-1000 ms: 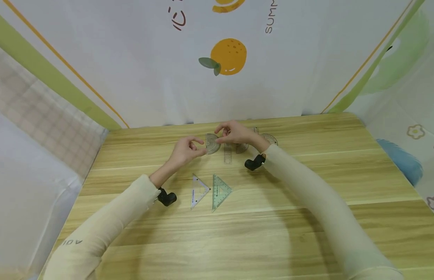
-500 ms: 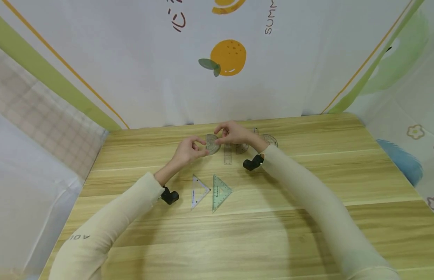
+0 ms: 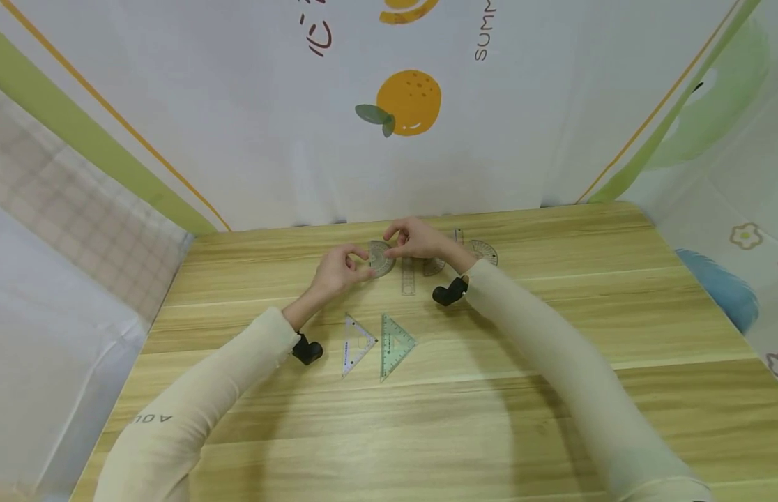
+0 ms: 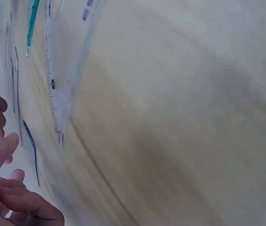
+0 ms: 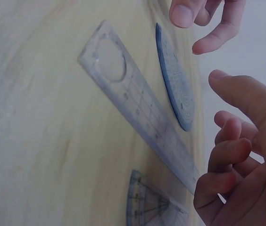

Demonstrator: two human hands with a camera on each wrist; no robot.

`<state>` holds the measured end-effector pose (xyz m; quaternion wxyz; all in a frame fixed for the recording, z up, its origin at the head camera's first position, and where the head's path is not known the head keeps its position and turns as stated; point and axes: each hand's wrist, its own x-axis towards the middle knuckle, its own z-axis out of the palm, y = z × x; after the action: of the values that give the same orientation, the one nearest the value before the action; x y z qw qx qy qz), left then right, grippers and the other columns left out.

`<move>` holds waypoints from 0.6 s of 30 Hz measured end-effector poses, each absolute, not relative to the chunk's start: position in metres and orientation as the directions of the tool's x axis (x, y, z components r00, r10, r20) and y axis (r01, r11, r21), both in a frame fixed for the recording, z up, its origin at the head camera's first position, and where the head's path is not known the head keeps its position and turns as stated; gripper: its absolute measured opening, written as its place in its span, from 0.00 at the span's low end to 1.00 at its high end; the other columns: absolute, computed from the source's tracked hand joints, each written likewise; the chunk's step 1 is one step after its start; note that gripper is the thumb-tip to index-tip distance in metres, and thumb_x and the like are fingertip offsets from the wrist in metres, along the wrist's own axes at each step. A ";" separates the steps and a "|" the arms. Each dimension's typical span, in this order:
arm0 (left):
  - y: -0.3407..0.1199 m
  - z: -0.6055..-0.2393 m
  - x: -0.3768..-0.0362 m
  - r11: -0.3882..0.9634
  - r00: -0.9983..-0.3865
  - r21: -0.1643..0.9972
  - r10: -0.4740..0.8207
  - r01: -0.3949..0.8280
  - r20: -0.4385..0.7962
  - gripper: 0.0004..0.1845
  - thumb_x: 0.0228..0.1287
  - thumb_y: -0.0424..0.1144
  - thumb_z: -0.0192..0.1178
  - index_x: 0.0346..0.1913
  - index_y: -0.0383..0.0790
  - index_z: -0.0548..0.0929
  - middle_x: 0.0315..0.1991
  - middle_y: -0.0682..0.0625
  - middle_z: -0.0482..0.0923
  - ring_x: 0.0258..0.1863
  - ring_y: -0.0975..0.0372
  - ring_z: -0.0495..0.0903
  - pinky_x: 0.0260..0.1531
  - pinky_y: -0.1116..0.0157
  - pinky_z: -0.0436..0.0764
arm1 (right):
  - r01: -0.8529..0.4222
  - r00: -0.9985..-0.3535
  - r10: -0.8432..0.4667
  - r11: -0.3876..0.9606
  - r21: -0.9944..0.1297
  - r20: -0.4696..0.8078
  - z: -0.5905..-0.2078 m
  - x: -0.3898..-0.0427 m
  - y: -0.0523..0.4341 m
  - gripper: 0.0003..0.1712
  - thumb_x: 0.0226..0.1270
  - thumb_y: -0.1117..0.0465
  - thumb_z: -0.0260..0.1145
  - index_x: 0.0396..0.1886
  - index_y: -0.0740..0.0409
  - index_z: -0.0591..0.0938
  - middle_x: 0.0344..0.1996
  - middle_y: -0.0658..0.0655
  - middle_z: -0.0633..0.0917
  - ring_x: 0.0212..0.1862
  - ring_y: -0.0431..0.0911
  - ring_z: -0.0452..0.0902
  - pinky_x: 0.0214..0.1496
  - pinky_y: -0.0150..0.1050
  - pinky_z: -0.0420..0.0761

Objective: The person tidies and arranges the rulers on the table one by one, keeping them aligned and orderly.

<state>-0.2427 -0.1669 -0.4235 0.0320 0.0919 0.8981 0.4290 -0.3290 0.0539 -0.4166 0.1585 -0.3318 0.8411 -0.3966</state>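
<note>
A clear protractor (image 3: 380,259) lies on the table between the two hands, its straight edge to the left. My left hand (image 3: 340,270) hovers at its left side, thumb and forefinger apart. Over its right side is my right hand (image 3: 417,238), thumb and fingers loosely bent. In the right wrist view the protractor (image 5: 174,77) lies flat, with a gap between it and the right thumb (image 5: 239,89). A clear straight ruler (image 3: 408,279) lies just right of it. Beneath the right hand and wrist, a second protractor (image 3: 433,267) is partly hidden.
Nearer the body lie a clear set square (image 3: 356,345) and a green set square (image 3: 395,346). Behind the right wrist are another ruler (image 3: 459,236) and a third protractor (image 3: 486,252). A white printed cloth (image 3: 270,139) hangs along the wooden table's (image 3: 426,439) far edge.
My left hand has shifted slightly right, closer to the protractor, and then stayed there. The right forearm has drifted a little left. The protractors, rulers and set squares lie as before.
</note>
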 end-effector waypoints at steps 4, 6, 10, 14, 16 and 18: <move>-0.167 -0.426 -0.244 0.615 -0.981 0.775 0.190 0.143 0.030 0.18 0.61 0.36 0.74 0.51 0.31 0.83 0.15 0.53 0.66 0.13 0.66 0.60 0.15 0.70 0.60 | -0.426 -0.735 -0.678 0.466 -0.775 -0.003 -0.419 -0.331 0.053 0.22 0.67 0.62 0.73 0.57 0.68 0.81 0.27 0.57 0.81 0.25 0.44 0.71 0.28 0.35 0.71; -0.167 -0.426 -0.244 0.618 -0.982 0.773 0.187 0.144 0.034 0.18 0.61 0.37 0.75 0.50 0.32 0.83 0.15 0.53 0.66 0.13 0.66 0.60 0.15 0.70 0.61 | -0.427 -0.739 -0.673 0.469 -0.773 0.000 -0.420 -0.332 0.052 0.22 0.67 0.62 0.74 0.57 0.68 0.81 0.27 0.57 0.81 0.25 0.43 0.71 0.28 0.35 0.71; -0.167 -0.427 -0.243 0.613 -0.983 0.778 0.182 0.138 0.030 0.18 0.61 0.37 0.75 0.50 0.32 0.83 0.15 0.53 0.66 0.13 0.66 0.60 0.15 0.70 0.61 | -0.420 -0.744 -0.668 0.480 -0.770 -0.011 -0.421 -0.331 0.050 0.22 0.67 0.62 0.74 0.56 0.68 0.81 0.27 0.57 0.81 0.26 0.43 0.71 0.28 0.34 0.71; -0.167 -0.426 -0.241 0.609 -0.985 0.784 0.171 0.117 0.014 0.19 0.61 0.37 0.75 0.51 0.32 0.83 0.15 0.53 0.66 0.13 0.66 0.61 0.15 0.69 0.61 | -0.402 -0.746 -0.666 0.488 -0.775 -0.032 -0.420 -0.330 0.048 0.23 0.67 0.62 0.74 0.57 0.69 0.80 0.26 0.56 0.80 0.24 0.43 0.71 0.27 0.34 0.71; -0.167 -0.426 -0.241 0.613 -0.986 0.782 0.166 0.113 0.012 0.19 0.61 0.37 0.75 0.51 0.33 0.83 0.15 0.52 0.67 0.13 0.65 0.61 0.15 0.69 0.61 | -0.401 -0.746 -0.665 0.489 -0.775 -0.034 -0.419 -0.329 0.046 0.24 0.67 0.62 0.74 0.58 0.69 0.80 0.26 0.56 0.80 0.23 0.42 0.70 0.27 0.34 0.71; -0.167 -0.426 -0.242 0.618 -0.986 0.778 0.166 0.114 0.013 0.19 0.61 0.37 0.75 0.51 0.33 0.83 0.16 0.52 0.68 0.14 0.66 0.62 0.16 0.69 0.62 | -0.404 -0.745 -0.666 0.488 -0.774 -0.031 -0.418 -0.330 0.045 0.24 0.67 0.62 0.74 0.58 0.69 0.80 0.26 0.56 0.80 0.23 0.42 0.70 0.27 0.35 0.71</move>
<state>-0.2423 -0.1669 -0.4259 0.0300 0.0778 0.8989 0.4301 -0.3299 0.0453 -0.4183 0.1658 -0.3161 0.8464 -0.3952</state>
